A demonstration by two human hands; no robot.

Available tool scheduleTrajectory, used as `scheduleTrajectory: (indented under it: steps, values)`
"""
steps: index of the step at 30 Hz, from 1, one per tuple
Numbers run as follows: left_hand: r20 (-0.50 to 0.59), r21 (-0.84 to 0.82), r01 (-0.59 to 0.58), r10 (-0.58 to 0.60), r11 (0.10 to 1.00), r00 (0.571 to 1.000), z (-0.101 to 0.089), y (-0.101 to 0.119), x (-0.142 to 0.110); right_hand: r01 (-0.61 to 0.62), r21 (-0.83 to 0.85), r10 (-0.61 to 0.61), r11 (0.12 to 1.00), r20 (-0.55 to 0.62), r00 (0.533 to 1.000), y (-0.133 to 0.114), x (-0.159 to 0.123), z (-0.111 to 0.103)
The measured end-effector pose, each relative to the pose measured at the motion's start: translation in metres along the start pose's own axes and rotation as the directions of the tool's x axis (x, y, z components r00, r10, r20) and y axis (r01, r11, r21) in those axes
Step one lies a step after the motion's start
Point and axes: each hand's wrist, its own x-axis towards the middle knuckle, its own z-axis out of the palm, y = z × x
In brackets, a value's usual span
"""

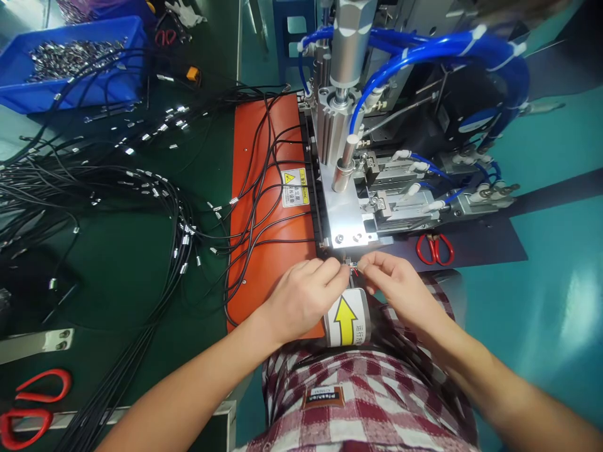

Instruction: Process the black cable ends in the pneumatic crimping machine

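At left, a blue bin (14,69) is holding small metal parts (70,58); many black cables (141,342) are lying loose, several already crossing an orange cover (277,257). Fingertips narrowed, the left hand (306,295) and right hand (393,282) are pinching a small wired piece (353,266) near a metal plate (346,216).

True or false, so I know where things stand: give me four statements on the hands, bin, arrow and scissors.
1. The left hand and right hand have their fingertips at a small part. True.
2. The blue bin is empty. False: it holds many small metal pieces.
3. The yellow arrow points away from the plaid shirt. True.
4. The scissors beside the machine have blue handles. False: they are red.
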Motion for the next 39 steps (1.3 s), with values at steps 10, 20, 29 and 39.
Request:
scheduleTrajectory:
  steps: [10, 20, 29, 39]
  values:
    - [0.02, -0.003, -0.014, 0.015, 1.0, 1.0, 0.0, -0.003, -0.001, 0.065, -0.113, -0.073, 0.992, -0.071, 0.995, 0.007, -0.005, -0.005]
    - [0.014, -0.037, 0.002, -0.002, 0.999, 1.0, 0.0, -0.002, -0.001, 0.466, -0.46, -0.576, 0.755, -0.126, 0.808, 0.017, -0.005, 0.002]
    - [0.028, -0.053, 0.009, -0.008, 0.999, 1.0, 0.0, -0.001, -0.002, 0.464, -0.407, -0.543, 0.787, -0.097, 0.834, 0.02, -0.005, 0.002]
    - [0.052, -0.038, 0.018, -0.016, 0.999, 0.999, -0.001, -0.002, -0.001, 0.345, -0.314, -0.404, 0.885, -0.147, 0.903, 0.025, -0.005, 0.005]
